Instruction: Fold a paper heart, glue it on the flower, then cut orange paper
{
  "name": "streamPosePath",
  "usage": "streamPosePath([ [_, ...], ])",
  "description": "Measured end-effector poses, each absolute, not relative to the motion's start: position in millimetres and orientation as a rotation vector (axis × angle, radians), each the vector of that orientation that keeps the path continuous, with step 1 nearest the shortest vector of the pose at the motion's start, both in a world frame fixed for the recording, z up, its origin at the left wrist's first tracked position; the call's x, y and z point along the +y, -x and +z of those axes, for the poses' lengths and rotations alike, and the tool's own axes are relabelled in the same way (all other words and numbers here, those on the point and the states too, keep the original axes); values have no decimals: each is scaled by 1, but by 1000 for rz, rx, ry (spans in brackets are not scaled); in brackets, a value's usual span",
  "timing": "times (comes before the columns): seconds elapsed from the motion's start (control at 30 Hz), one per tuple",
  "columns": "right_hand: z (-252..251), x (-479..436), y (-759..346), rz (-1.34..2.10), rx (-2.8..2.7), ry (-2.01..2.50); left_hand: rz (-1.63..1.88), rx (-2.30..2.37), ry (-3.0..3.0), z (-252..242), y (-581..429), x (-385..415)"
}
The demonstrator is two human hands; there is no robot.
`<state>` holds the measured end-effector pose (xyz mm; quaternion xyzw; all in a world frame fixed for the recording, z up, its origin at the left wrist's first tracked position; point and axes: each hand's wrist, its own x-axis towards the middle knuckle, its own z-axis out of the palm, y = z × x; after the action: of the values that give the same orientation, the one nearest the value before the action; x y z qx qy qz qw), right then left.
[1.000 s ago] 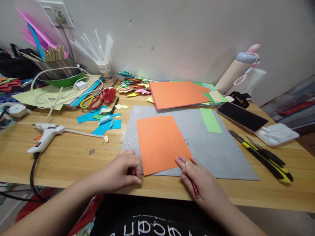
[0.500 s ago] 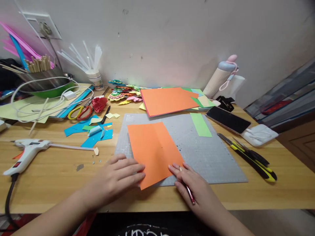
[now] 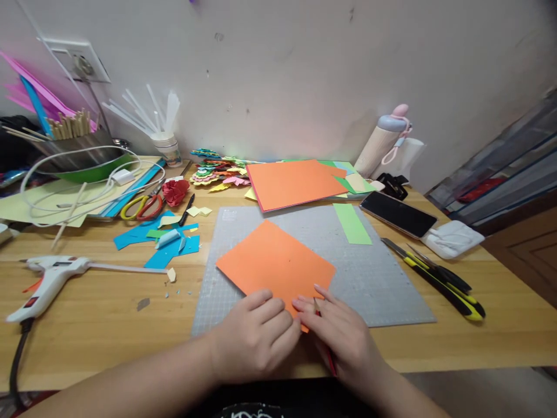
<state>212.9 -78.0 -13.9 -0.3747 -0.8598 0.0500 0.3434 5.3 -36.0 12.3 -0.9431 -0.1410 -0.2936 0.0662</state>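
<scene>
An orange sheet of paper (image 3: 278, 261) lies turned cornerwise on the grey cutting mat (image 3: 374, 290). My left hand (image 3: 261, 334) is closed at the sheet's lower edge, fingers curled over the paper and the thumb out of sight. Between the fingers of my right hand (image 3: 342, 331) sits a slim red pencil (image 3: 331, 361), its pointed tip sticking out above the knuckles. The fingertips of that same hand press on the paper near its lower right edge. Both hands almost meet at the near corner, which they partly cover.
A green paper strip (image 3: 352, 223) lies on the mat. Right of it are a phone (image 3: 398, 213), a yellow-black utility knife (image 3: 439, 284) and dark-handled scissors. On the left are a glue gun (image 3: 52, 278), blue scraps (image 3: 152, 238) and scissors (image 3: 141, 206). Orange sheets (image 3: 296, 183) are stacked behind.
The orange sheet has rotated so a corner points toward me. My left hand has moved right and curled its fingers, coming close to my right hand. The pencil stays in my right hand.
</scene>
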Motion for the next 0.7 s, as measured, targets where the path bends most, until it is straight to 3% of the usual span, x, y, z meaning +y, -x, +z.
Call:
streamPosePath([
  [0.27, -30, -69, -262, 324, -2108, 801, -800, -729, 2753, 5, 18, -10],
  [0.4, -21, -67, -276, 534, -1938, 1014, -896, -807, 2714, 12, 43, -2],
  [0.57, -6, -28, -294, 345, -1445, 1362, -1545, -1578, 2557, 46, 43, -4],
  [0.7, -9, 19, -310, 1, -1831, 1898, -2344, -2337, 2572, 56, 25, 4],
])
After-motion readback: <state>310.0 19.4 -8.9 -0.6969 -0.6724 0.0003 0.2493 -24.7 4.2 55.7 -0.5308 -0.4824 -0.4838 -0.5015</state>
